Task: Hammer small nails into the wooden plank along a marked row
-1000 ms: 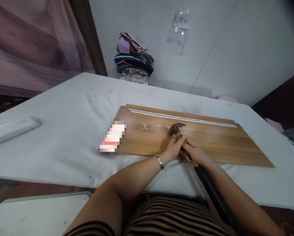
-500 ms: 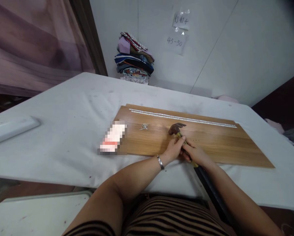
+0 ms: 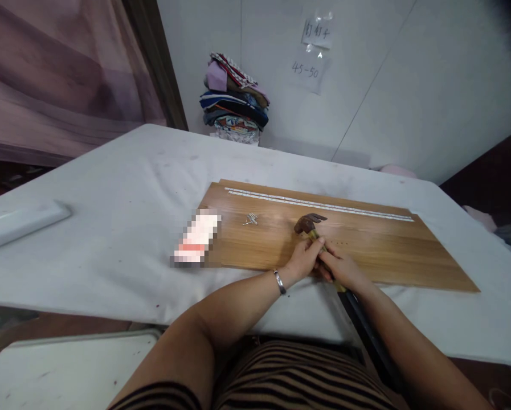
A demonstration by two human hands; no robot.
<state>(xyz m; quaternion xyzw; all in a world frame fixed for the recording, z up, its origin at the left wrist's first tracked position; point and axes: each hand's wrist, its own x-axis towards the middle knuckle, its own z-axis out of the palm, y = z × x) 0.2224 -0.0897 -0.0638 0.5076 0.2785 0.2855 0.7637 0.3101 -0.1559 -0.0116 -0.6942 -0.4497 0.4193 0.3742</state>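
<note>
Both hands are wrapped around a claw hammer [image 3: 366,327], close below its rusty brown head. My left hand [image 3: 303,257], with a silver bracelet at its wrist, grips the upper handle. Against it, my right hand [image 3: 343,266] closes on the same handle a little lower. The hammer's long black grip slants down toward my body. Beneath the hands lies a wooden board [image 3: 409,256]. Several loose nails [image 3: 250,218] rest on its left part. Just beyond my right hand, a short row of tiny dark dots [image 3: 341,243] shows on the wood; I cannot tell whether they are nail heads or holes.
Two white marked strips [image 3: 319,204] run along the board's far side. A blurred-out phone-like object [image 3: 197,236] lies at its left end. White cloth covers the table [image 3: 110,228]. Folded clothes [image 3: 236,99] are stacked by the wall, and a white stool [image 3: 76,370] stands lower left.
Both hands keep their hold on the hammer and have barely moved. The view has shifted very slightly.
</note>
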